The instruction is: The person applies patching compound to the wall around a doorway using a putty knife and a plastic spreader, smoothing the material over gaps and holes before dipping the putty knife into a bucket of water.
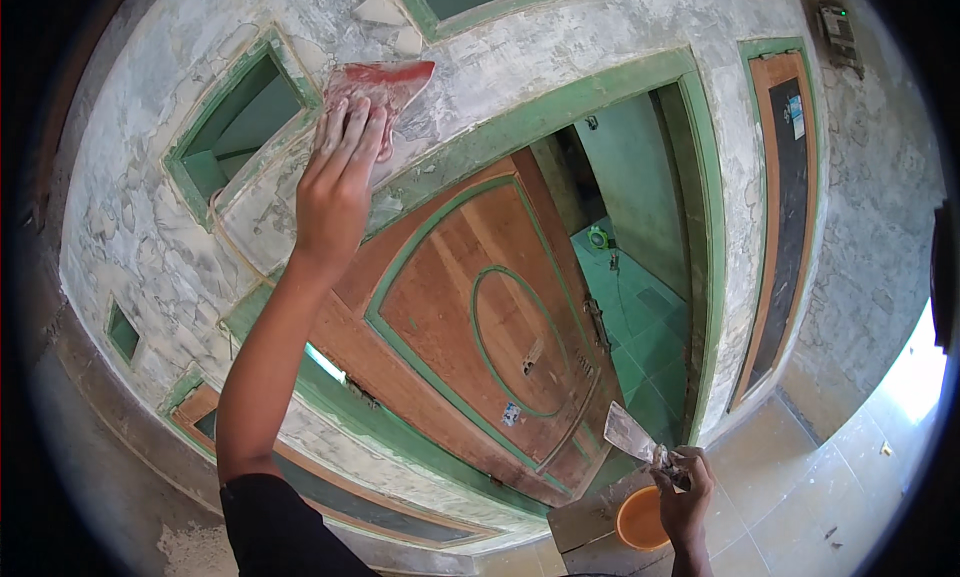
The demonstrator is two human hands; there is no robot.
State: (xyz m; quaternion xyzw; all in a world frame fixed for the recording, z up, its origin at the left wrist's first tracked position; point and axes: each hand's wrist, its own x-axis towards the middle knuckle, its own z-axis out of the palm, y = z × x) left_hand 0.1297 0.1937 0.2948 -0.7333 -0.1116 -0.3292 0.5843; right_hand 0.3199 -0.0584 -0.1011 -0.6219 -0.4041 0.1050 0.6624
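My left hand [343, 182] is raised to the wall [490, 62] above the doorway, its fingers laid over a red, putty-smeared spreader [400, 82]. The spreader lies against the patchy grey-white surface, between a small green-framed opening [180, 172] and the green door frame [640, 80]. Lower right, my right hand [688, 502] is closed round the handle of a putty knife [628, 433]. Its wide blade carries whitish residue and points up and to the left. Just beneath the knife stands an orange bucket [622, 527] on the floor, partly covered by my right hand.
A brown wooden door [450, 237] with green trim stands ajar below the left arm. Through the doorway show a green tiled floor [655, 362] and a small round green object [598, 237]. A narrow dark-paned window [783, 157] and a meter box [840, 32] are at the right.
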